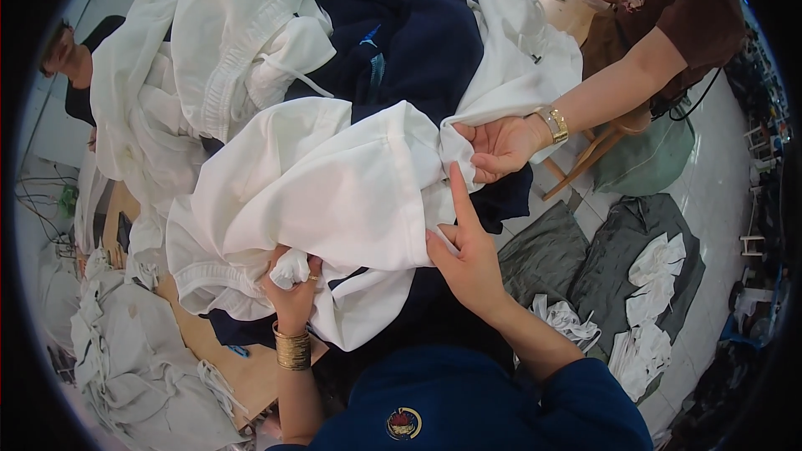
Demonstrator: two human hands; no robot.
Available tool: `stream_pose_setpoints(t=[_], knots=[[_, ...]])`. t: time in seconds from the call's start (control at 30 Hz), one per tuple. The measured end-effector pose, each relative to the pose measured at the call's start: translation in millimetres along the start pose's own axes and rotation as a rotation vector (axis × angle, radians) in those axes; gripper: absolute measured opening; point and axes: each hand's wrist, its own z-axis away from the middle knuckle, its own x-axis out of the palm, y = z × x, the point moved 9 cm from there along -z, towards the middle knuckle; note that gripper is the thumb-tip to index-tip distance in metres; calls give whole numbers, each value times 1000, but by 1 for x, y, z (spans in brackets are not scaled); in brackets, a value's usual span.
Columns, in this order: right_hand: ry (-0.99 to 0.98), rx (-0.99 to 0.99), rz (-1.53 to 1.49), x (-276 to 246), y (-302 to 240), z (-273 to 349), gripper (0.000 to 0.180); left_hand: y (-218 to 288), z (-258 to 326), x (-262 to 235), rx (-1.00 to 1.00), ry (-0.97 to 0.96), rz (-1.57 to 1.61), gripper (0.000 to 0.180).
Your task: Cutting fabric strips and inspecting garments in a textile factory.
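A white garment [334, 175] of thick cloth, with a stitched hem and a gathered elastic band, lies across the heap before me. My left hand [292, 288], with gold bangles at its wrist, is closed round a bunched bit of it. My right hand [469, 259] rests at the hem, its thumb touching the cloth edge. Its index finger is stretched out toward the fabric beside a co-worker's hand [505, 146]. That hand comes in from the right, palm up, at another white garment [530, 58]. Whether my bent fingers lie under the hem is hidden.
Navy garments [401, 25] and more white ones [225, 25] are heaped on the wooden table [242, 372]. Pale clothes [142, 359] pile at the lower left. Dark grey sheets [597, 263] with white cloth scraps [656, 280] lie on the tiled floor at right. Another person [79, 67] is at far left.
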Motion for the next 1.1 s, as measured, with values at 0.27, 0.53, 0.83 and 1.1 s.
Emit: stream_pose_setpoints(t=[0.27,0.53,0.83,1.1], knots=[[-16,-637,226,22,-74,35,37,3,3,-15,-99,42,175,16],[-471,-345,206,110,-93,16,45,65,4,-5,-32,-282,438,23],[-401,-586,213,132,-110,26,22,82,2,-32,78,-144,300,31],[-590,-226,44,131,-105,5,20,68,9,-37,85,-155,362,30]])
